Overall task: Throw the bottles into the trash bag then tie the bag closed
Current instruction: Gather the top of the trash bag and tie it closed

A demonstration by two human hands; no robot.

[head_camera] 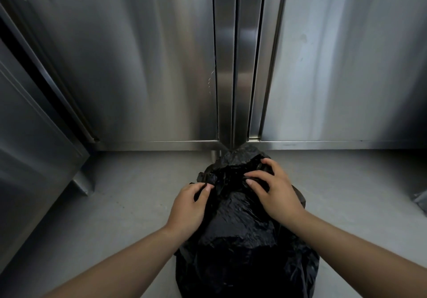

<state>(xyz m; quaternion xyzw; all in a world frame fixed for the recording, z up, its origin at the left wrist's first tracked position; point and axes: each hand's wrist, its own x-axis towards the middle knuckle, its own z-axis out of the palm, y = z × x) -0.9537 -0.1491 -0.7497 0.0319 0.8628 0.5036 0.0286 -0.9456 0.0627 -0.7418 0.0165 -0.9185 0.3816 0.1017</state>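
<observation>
A bulging black trash bag (240,233) stands on the grey floor right in front of me, its crumpled top gathered near the cabinet base. My left hand (188,206) pinches a fold of the bag's plastic at its left upper edge. My right hand (275,190) lies over the bunched top on the right, fingers curled into the plastic. No bottles show; whatever is inside the bag is hidden.
Stainless steel cabinet doors (143,66) rise just beyond the bag. Another steel unit (30,135) juts out on the left, with a foot on the floor. A grey object (421,199) peeks in at the right edge. Grey floor (129,193) lies to the left.
</observation>
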